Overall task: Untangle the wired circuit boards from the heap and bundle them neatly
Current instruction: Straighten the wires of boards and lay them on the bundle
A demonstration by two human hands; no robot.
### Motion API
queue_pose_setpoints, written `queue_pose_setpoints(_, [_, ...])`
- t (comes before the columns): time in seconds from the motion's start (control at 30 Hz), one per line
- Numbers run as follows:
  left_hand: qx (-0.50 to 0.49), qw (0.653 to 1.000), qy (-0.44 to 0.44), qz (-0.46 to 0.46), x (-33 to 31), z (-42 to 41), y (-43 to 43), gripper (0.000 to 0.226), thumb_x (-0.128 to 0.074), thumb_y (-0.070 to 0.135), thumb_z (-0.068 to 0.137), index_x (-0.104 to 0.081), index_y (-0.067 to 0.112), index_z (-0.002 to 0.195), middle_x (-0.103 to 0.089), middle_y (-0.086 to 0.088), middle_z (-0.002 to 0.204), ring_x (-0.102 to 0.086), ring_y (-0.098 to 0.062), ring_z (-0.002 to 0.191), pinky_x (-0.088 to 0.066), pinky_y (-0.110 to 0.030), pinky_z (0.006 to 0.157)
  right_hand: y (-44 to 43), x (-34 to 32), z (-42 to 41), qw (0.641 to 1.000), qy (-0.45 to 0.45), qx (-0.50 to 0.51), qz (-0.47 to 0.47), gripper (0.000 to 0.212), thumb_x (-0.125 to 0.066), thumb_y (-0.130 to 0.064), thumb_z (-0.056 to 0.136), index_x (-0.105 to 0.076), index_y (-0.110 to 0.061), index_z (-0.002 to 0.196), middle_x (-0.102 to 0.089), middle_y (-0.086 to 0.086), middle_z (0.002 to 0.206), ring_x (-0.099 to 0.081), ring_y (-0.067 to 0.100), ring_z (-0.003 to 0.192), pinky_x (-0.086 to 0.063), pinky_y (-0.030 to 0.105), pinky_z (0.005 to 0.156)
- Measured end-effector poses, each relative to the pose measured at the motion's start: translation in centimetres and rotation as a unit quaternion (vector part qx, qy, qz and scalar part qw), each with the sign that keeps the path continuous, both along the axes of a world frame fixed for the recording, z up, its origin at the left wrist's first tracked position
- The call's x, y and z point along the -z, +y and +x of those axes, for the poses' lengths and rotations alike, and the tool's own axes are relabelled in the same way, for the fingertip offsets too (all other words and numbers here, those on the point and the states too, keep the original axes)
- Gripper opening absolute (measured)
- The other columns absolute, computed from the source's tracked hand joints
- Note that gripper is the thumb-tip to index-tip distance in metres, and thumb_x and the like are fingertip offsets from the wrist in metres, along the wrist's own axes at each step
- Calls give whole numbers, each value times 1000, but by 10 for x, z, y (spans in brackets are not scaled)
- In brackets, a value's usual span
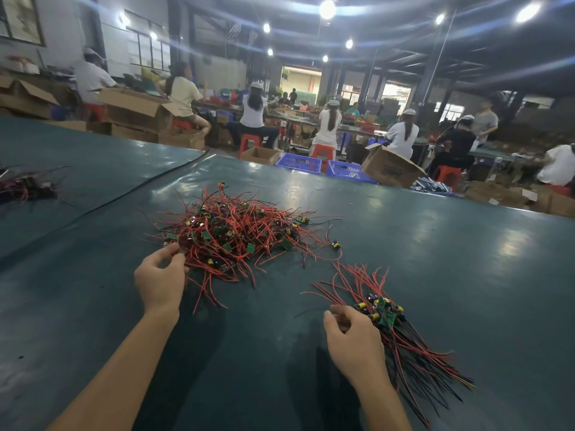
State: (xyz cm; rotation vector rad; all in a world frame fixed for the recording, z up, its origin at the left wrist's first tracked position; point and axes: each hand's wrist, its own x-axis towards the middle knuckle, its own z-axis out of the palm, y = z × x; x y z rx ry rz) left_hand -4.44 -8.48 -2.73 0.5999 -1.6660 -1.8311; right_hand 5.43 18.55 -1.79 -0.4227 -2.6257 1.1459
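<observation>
Dark green sheeting covers the wide table point(435, 259), which lies bare to the right of the right-hand fingers and on to its far edge. Beyond that edge a cardboard box point(389, 169) and blue crates point(298, 163) stand on the floor, and workers point(255, 116) sit at benches further back. A seam point(140, 188) crosses the sheeting beyond the left-hand fingers, with a smaller tangle point(25, 185) of wires past it.

The left hand point(160, 278) has thumb and fingertips drawn together, pinching a small piece at the near-left rim of the heap point(236, 234). The right hand point(351, 337) has its fingers curled in. Whether they hold anything cannot be told.

The heap is a loose mound of red and black wires studded with small green boards and yellow parts, spreading away from the left fingertips. The bundle point(385, 312) lies just beside the right fingers, its boards stacked together and its wires fanning both ways.
</observation>
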Motion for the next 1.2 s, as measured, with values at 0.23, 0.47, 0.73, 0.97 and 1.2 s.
queue_pose_setpoints(0.23, [12,965,185,-184,-16,19,31,33,-58,-2,90,-65,5,122,-53,5,122,-67,-27,68,-55,-15,63,3,1,1,998,-9,38,58,38,-54,-39,95,-61,-24,129,-64,-3,122,-53,21,118,-42,37,102])
queue_pose_setpoints(0.47, [109,882,281,-361,-14,37,63,34,-61,-5,87,-64,1,120,-54,1,125,-65,-9,72,-55,-24,56,4,2,0,992,-26,55,112,39,-51,-45,95,-59,-27,129,-60,-5,128,-51,20,123,-37,36,103])
queue_pose_setpoints(0.73, [298,763,335,-465,-9,58,95,33,-56,2,88,-65,5,118,-57,5,126,-64,-5,92,-55,-21,70,-22,-13,0,908,64,-65,-408,41,-53,-46,94,-79,-17,79,-75,7,80,-63,13,59,-48,22,57])
queue_pose_setpoints(0.97, [315,741,348,-481,-11,64,95,26,-52,3,86,-74,5,100,-67,1,113,-67,-11,90,-56,-29,70,-18,-15,-2,845,68,-31,-530,11,-72,-25,80,-73,-15,76,-72,0,74,-59,9,51,-41,19,43])
queue_pose_setpoints(1.2, [247,803,313,-443,-17,70,96,18,-59,24,86,-69,9,83,-54,-1,95,-55,-9,59,-47,-30,48,-20,-16,2,823,63,-42,-563,18,-65,-5,88,-76,-18,81,-71,-1,77,-64,11,56,-45,19,44])
